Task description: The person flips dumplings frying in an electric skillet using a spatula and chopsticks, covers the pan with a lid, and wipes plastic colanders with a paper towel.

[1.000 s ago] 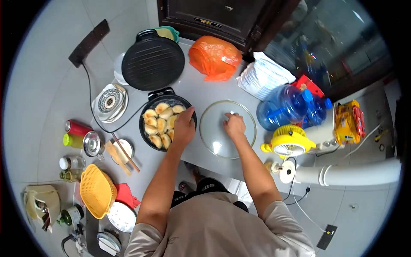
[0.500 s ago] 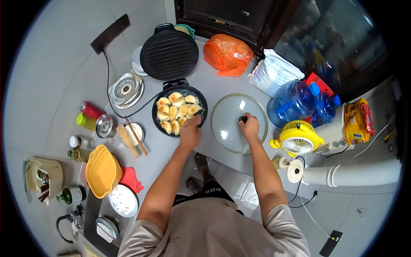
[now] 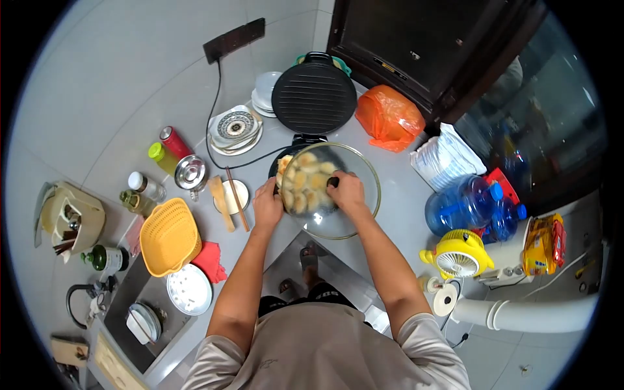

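My right hand (image 3: 349, 190) is closed round the black knob of a glass lid (image 3: 359, 214). The lid is over most of the black electric pan (image 3: 275, 162) and overhangs it on the right. Under the glass, pan-fried dumplings (image 3: 300, 179) with browned tops show through some haze. Beside the pan's front left edge is my left hand (image 3: 266, 207), its fingers curled and partly hidden; I cannot make out what, if anything, they hold. The pan's ridged upper plate (image 3: 314, 97) stands swung back behind it.
Wooden chopsticks (image 3: 237, 200) and a wooden spatula (image 3: 221, 203) lie across a small white dish. A power cord (image 3: 211, 107) loops to the pan. A yellow basket (image 3: 170, 237) is left; an orange bag (image 3: 390, 117), water jugs (image 3: 458, 205) and yellow fan (image 3: 457, 255) are right.
My right hand has brought the lid left from the counter over the pan. The left hand has moved from the dumplings to the pan's left edge. The whole view has shifted.
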Demonstrator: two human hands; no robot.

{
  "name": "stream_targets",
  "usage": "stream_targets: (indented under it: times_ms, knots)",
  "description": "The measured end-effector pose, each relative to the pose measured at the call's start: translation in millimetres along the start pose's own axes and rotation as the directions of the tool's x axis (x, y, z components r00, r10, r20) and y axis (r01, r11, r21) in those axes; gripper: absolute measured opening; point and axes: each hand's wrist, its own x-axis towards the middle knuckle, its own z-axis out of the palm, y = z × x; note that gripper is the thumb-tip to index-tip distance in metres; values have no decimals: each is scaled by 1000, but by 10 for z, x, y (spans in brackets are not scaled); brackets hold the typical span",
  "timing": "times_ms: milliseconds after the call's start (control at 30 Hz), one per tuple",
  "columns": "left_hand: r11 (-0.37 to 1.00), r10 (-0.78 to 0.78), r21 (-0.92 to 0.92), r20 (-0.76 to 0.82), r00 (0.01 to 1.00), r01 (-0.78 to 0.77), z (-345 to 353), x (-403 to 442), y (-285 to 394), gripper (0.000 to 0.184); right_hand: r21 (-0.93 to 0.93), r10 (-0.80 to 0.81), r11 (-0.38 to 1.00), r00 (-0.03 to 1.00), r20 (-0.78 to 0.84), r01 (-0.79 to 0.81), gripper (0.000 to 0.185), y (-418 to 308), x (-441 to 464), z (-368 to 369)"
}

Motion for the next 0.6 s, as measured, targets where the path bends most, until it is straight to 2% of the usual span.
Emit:
stream_targets:
  times_ms: [100,167,267,533,600]
  knots:
    - [999,-15,36,-22,1000,16,-123,12,-131,55,14,-58,998,997,57,57,39,-243,149,272]
    - [993,-113,36,14,994,112,-189,-6,-165,56,15,-52,999,993,108,51,40,-359,248,375]
    - [992,-113,53,4,994,113,-212,19,-239,56,5,-21,1000,984,176,21,41,-494,329,429]
    - [998,-63,20,37,997,63,-183,74,-307,58,-2,-17,1000,986,168,18,43,-492,351,550]
    - [998,-55,16,44,998,54,-192,69,-299,58,-8,-80,997,987,142,82,42,-494,321,584]
